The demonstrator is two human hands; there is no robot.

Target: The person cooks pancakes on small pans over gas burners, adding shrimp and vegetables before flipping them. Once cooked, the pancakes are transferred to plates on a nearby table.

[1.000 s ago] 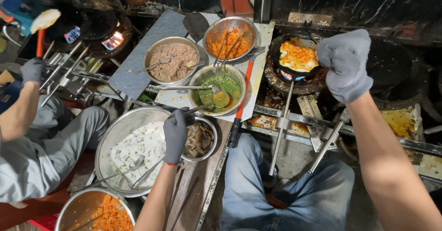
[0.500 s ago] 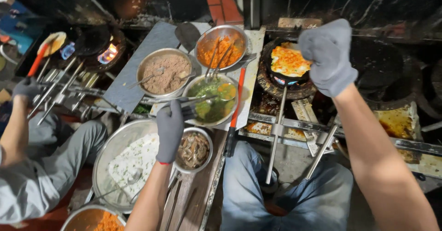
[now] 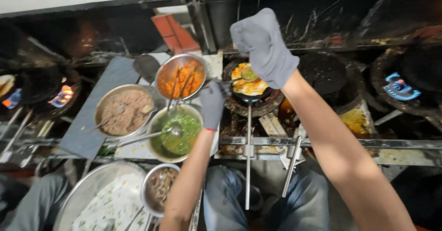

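Observation:
My left hand (image 3: 212, 103), in a grey glove, is closed on a small spoon (image 3: 247, 73) that carries green sauce over the yellow egg patty (image 3: 251, 86) in a little black pan (image 3: 239, 95) on a burner. The pan's long metal handle (image 3: 248, 166) points toward me. My right hand (image 3: 264, 47), also gloved in grey, is a raised fist just above and right of the pan, and I see nothing in it. A bowl of green sauce (image 3: 177, 132) with a ladle sits beside my left wrist.
A bowl of brown mince (image 3: 124, 113), a bowl of orange filling (image 3: 182, 77), a small bowl of dark filling (image 3: 161, 192) and a wide tray of white mix (image 3: 110, 203) lie at the left. Blue flames burn at the far right burner (image 3: 400, 86) and the left burner (image 3: 62, 95).
My left hand has left the small bowl, passed the green sauce bowl and reached the pan with a spoonful of green sauce. My right fist stays above the pan.

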